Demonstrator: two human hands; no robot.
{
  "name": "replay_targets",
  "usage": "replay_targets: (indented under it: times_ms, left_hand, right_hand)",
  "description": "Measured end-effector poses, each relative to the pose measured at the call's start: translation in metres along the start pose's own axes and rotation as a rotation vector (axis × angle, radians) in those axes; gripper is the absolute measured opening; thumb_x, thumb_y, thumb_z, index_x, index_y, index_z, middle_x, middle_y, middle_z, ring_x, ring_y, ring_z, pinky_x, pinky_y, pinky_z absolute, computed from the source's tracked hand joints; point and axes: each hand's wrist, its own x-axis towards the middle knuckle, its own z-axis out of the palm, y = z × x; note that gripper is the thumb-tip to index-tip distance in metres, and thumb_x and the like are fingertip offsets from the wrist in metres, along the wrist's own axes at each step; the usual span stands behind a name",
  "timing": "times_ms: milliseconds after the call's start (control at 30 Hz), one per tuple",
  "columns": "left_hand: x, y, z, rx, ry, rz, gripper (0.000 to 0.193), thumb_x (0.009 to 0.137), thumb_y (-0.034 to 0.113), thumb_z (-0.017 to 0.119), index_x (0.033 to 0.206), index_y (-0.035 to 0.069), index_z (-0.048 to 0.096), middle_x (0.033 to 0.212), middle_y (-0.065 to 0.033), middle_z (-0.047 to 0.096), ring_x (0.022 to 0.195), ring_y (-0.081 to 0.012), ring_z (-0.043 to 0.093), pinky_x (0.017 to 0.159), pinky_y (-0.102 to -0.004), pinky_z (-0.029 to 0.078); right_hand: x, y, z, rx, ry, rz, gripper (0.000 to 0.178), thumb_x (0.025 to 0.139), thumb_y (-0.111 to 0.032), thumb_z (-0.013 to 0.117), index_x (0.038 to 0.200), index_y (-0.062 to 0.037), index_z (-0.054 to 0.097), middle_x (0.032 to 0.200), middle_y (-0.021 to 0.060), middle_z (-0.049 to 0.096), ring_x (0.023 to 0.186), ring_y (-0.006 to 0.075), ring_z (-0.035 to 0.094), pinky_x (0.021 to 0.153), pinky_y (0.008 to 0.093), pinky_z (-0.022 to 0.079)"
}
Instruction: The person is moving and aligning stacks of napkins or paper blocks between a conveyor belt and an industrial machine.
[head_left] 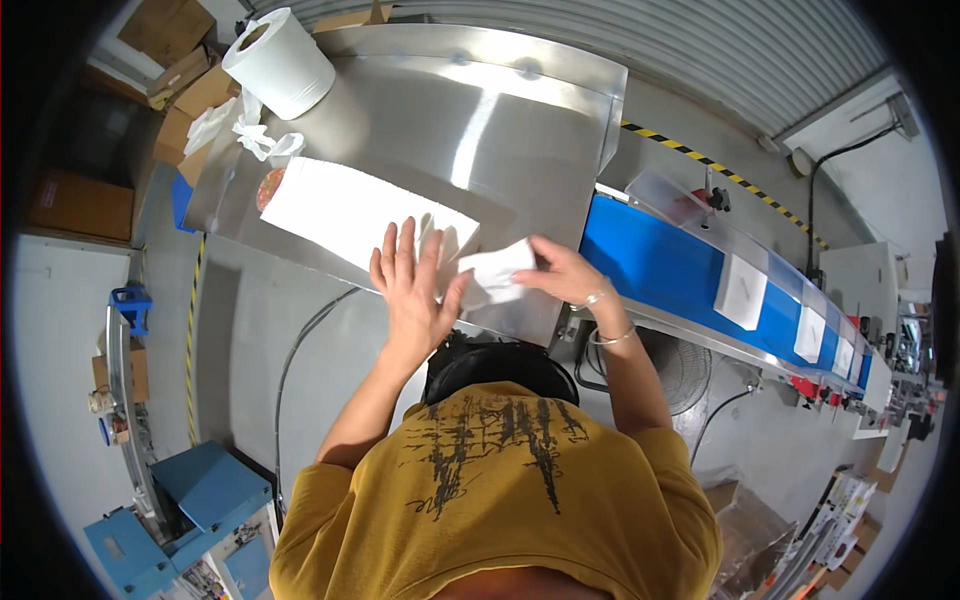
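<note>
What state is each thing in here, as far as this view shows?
Long white bundle: lying on the metal table
Left hand: fingers spread, at the bundle's right end
Small white piece: held at its right edge
Right hand: pinching the small piece
White roll: on end, core open
White strip: loose, crumpled
Blue conveyor belt: carrying spaced white pieces; running or stopped, cannot tell

From my remote view I can read no words or numbers clearly; I see only dark, scrawled print (548, 455) across the mustard shirt (590, 520), its strokes jagged.
</note>
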Motion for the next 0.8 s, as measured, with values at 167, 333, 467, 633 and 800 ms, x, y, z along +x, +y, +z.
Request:
replay_targets:
  times_ms: [167,333,467,633,800]
  left_hand:
    - [-0.005,-0.022,0.008,0.029,0.004,0.008,0.032,0.081,0.004,0.067,0.112,0.009,0.066,0.130,-0.0142,0.051,0.124,-0.0375,0.043,0.104,-0.0499,0.029]
    - [-0.007,-0.022,0.007,0.010,0.038,0.040,0.028,0.079,0.002,0.067,0.107,0.009,0.068,0.130,-0.0134,0.051,0.124,-0.0376,0.043,0.104,-0.0506,0.029]
    - [-0.005,-0.017,0.003,0.011,-0.005,0.053,0.028,0.078,0.002,0.068,0.104,0.011,0.069,0.132,-0.0122,0.051,0.127,-0.0376,0.041,0.104,-0.0522,0.027]
    - [-0.003,-0.014,-0.004,0.006,-0.087,0.101,0.025,0.078,0.006,0.069,0.102,0.013,0.070,0.138,-0.0133,0.047,0.132,-0.0382,0.036,0.107,-0.0534,0.022]
    - [0.001,-0.026,0.001,0.037,-0.028,-0.013,0.032,0.081,0.013,0.069,0.113,0.012,0.066,0.143,-0.0167,0.040,0.134,-0.0389,0.032,0.109,-0.0521,0.022]
  right_hand:
    - [-0.086,0.042,-0.043,0.093,0.671,0.783,0.029,0.092,-0.029,0.063,0.097,-0.0015,0.057,0.086,0.0046,0.056,0.074,0.0101,0.048,0.065,0.0284,0.044]
    - [-0.129,0.056,-0.082,-0.761,0.920,1.088,0.043,0.086,-0.035,0.068,0.108,0.0002,0.058,0.096,0.0121,0.061,0.084,0.0210,0.055,0.075,0.0350,0.046]
    - [-0.084,0.015,-0.073,-0.963,0.714,0.649,0.050,0.076,-0.029,0.076,0.114,-0.0024,0.058,0.116,0.0155,0.058,0.102,0.0316,0.056,0.087,0.0420,0.045]
    - [0.026,-0.052,-0.009,0.127,0.072,0.305,0.049,0.074,-0.014,0.078,0.118,-0.0086,0.058,0.122,0.0096,0.053,0.107,0.0235,0.054,0.086,0.0323,0.049]
    - [0.014,-0.005,0.015,0.284,0.079,0.223,0.039,0.081,-0.015,0.073,0.115,-0.0036,0.056,0.114,0.0087,0.054,0.102,0.0184,0.054,0.084,0.0283,0.046]
